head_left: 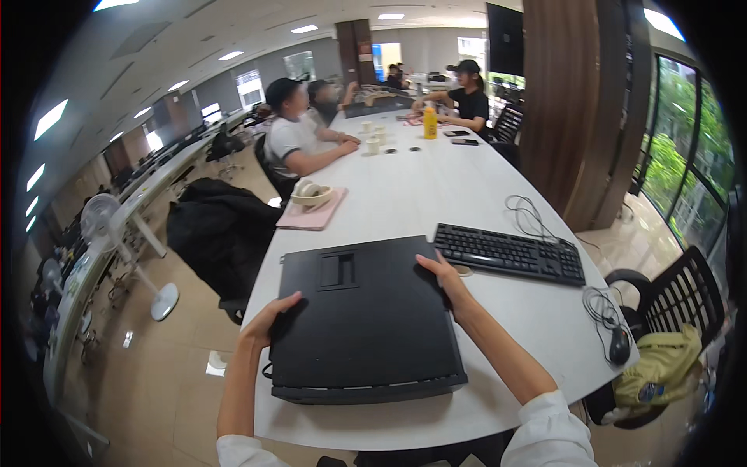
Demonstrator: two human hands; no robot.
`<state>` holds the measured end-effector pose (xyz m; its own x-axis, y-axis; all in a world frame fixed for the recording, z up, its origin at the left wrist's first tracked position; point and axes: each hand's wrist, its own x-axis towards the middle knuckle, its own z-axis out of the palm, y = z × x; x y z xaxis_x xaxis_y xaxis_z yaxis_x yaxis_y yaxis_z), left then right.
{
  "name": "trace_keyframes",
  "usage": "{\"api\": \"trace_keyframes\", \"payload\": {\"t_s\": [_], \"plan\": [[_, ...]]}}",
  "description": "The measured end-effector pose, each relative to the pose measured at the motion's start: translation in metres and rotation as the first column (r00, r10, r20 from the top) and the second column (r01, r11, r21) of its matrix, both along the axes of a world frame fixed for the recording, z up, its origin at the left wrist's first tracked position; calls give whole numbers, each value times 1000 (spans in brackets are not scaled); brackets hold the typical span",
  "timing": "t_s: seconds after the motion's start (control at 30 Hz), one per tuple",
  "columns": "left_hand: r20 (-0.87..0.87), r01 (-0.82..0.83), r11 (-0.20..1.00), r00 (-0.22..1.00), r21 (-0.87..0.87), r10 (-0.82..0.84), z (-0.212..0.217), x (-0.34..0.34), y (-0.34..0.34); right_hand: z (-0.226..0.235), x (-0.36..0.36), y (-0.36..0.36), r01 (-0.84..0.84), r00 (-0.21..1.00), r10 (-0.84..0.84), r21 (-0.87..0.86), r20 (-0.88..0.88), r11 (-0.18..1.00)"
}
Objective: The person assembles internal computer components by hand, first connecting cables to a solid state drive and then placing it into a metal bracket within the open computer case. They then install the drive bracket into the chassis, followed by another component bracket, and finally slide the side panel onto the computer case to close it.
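Note:
A flat black desktop computer case (362, 327) lies on its side at the near end of the white table (405, 194). A recessed latch shows on its top panel, toward the far edge. My left hand (268, 319) grips its left side, thumb on top and fingers mostly hidden behind the edge. On the opposite side, near the far right corner, my right hand (447, 284) holds it the same way, thumb over the panel. Just beyond the right hand lies a black keyboard (510, 253) with its cable coiled behind it.
A black mouse (619, 346) with a looped cable sits at the right edge. Headphones (311, 194) rest on a pink folder (331, 214) at the left. Farther off stand a yellow bottle (429, 123) and cups; several people sit there. Chairs flank both sides.

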<state>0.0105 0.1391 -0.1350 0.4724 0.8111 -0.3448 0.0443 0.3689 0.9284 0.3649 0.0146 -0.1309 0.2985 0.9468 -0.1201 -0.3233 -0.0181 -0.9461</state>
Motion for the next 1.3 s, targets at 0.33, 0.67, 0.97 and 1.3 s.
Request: {"api": "trace_keyframes", "payload": {"t_s": [0.33, 0.67, 0.97, 1.3], "plan": [[6, 16, 922, 1000, 386, -20, 48, 3, -40, 26, 3, -16, 63, 997, -77, 355, 27, 933], [13, -47, 683, 998, 729, 56, 42, 41, -46, 44, 41, -40, 46, 939, -260, 667, 225, 744], [118, -119, 445, 993, 888, 31, 18, 49, -55, 43, 48, -68, 0, 922, -305, 790, 237, 613], [98, -104, 147, 994, 984, 49, -47, 17, -60, 3, 61, -99, -98, 896, -285, 779, 340, 620]]}}
